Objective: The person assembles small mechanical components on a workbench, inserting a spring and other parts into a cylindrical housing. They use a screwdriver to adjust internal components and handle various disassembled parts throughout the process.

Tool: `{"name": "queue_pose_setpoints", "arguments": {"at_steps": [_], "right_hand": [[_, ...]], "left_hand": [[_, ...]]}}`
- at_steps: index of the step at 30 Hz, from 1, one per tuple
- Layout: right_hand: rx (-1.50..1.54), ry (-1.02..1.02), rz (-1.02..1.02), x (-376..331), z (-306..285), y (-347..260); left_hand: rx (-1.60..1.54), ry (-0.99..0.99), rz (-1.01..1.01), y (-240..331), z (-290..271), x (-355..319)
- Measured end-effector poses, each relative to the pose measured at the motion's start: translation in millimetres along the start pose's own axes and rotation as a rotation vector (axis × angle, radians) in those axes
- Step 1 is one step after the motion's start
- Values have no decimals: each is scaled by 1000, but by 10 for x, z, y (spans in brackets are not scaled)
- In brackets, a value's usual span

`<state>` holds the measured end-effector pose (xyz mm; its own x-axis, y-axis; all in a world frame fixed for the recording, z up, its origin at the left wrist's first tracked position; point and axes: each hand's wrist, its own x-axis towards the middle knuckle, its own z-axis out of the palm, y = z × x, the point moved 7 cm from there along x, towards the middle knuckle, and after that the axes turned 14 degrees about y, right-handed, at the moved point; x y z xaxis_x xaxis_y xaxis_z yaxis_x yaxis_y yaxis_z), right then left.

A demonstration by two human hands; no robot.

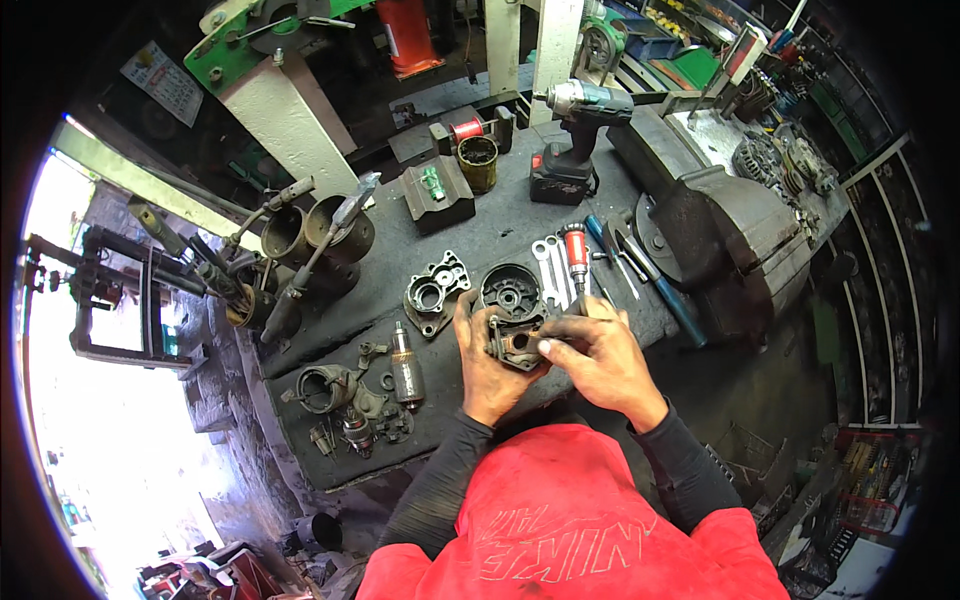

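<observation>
My left hand (488,378) is wrapped round the side of a small dark metal motor housing (517,347) near the bench's front edge. Right above this part sits a round black end housing (510,289); whether the two are joined I cannot tell. From the right, my right hand (612,362) reaches over the held housing, thumb and fingers pinched together at its opening. What lies in that pinch is hidden. A red-handled ratchet (575,247) lies just beyond my right fingers, beside several combination wrenches (552,270). Left of my left hand are a grey cast cover (437,288) and an armature (406,372).
A cordless impact wrench (575,140) stands at the back of the bench, with a large vise (735,235) to its right. Hammers and pliers (640,258) lie before the vise. Metal cups (340,230) with tools stand left; loose motor parts (350,395) lie front left.
</observation>
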<state>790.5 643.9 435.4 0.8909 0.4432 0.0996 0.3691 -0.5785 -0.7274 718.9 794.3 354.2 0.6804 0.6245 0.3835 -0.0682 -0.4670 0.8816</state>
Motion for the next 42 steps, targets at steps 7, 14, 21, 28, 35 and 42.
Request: {"name": "queue_pose_setpoints", "arguments": {"at_steps": [7,14,21,28,35,42], "right_hand": [[-195,52,-276,125,143,-187],[-343,-41,-261,110,290,-218],[-407,-22,-222,32,315,-206],[-305,91,-87,-43,359,-84],[-173,280,-36,-56,362,-118],[-72,284,12,-81,361,-93]], "left_hand": [[56,178,40,-25,90,-197],[122,253,58,-44,84,-253],[125,244,92,-19,65,-207],[-20,195,143,-109,128,-189],[-49,173,87,-213,163,-262],[-52,166,88,-190,166,-253]]}}
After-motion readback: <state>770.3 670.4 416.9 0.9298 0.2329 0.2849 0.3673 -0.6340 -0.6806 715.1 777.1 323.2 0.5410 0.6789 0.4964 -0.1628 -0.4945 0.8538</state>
